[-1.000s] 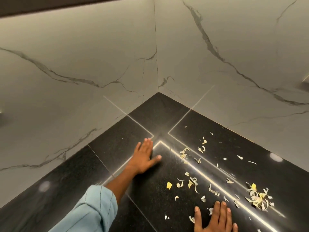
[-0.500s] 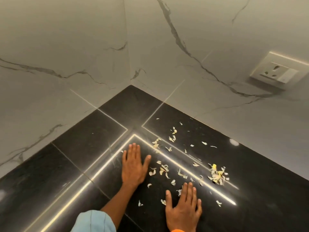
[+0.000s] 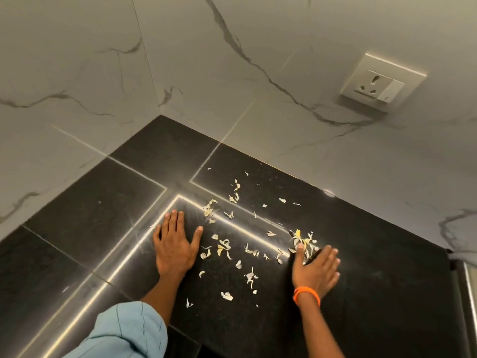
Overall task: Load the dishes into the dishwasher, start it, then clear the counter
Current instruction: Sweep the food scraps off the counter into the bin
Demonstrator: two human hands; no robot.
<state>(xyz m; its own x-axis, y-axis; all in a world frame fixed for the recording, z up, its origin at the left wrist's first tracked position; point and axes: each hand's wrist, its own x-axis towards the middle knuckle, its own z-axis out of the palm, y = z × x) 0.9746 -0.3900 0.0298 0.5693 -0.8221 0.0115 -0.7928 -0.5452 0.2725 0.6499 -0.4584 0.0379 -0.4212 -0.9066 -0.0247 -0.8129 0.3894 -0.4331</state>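
Observation:
Pale yellow-white peel scraps (image 3: pixel 227 248) lie scattered over the black stone counter (image 3: pixel 374 254) in a wall corner. My left hand (image 3: pixel 174 246) rests flat on the counter, fingers straight, just left of the scraps. My right hand (image 3: pixel 316 270), with an orange band at the wrist, lies flat at the right side of the scraps. Its thumb and fingers touch a small heap of peels (image 3: pixel 303 241). Neither hand holds anything.
White marble-look walls meet behind the counter. A wall socket with a switch (image 3: pixel 379 85) sits on the right wall above the counter. A counter edge with a bright strip (image 3: pixel 467 293) shows at the far right.
My right hand moved right and forward to the heap of peels. My left hand stayed flat at the left of the scraps. The view shifted right.

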